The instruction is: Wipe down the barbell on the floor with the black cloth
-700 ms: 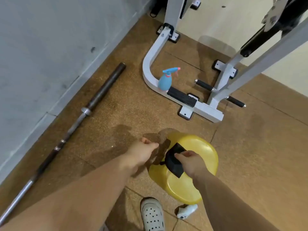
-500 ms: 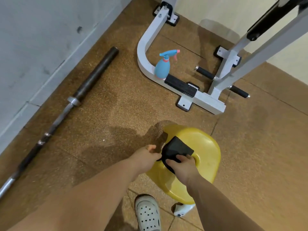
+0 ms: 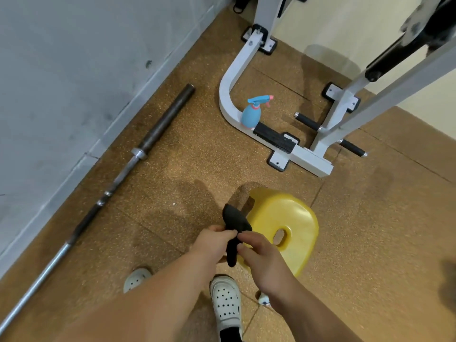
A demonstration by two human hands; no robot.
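Barbell [image 3: 118, 174] lies on the floor to your left, parallel to the wall [image 3: 74, 82] & just beside its base. Stool [image 3: 291, 213] stands right in front of you. Cloth [image 3: 234, 225] is held btwn your left hand [image 3: 212, 243] & right hand [image 3: 261, 255], over the stool's left edge. Machine frame [image 3: 228, 95] stands beyond the stool, w/ the spray bottle [image 3: 251, 116] at its base rail. Your shoe [image 3: 225, 302] is under the hands.

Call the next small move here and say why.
Probably carry the black cloth left and down toward the barbell. The left hand and right hand both grip the cloth beside the yellow stool, while the barbell lies on the floor along the wall to the left, with nothing touching it. Wiping cannot start until the cloth reaches it.
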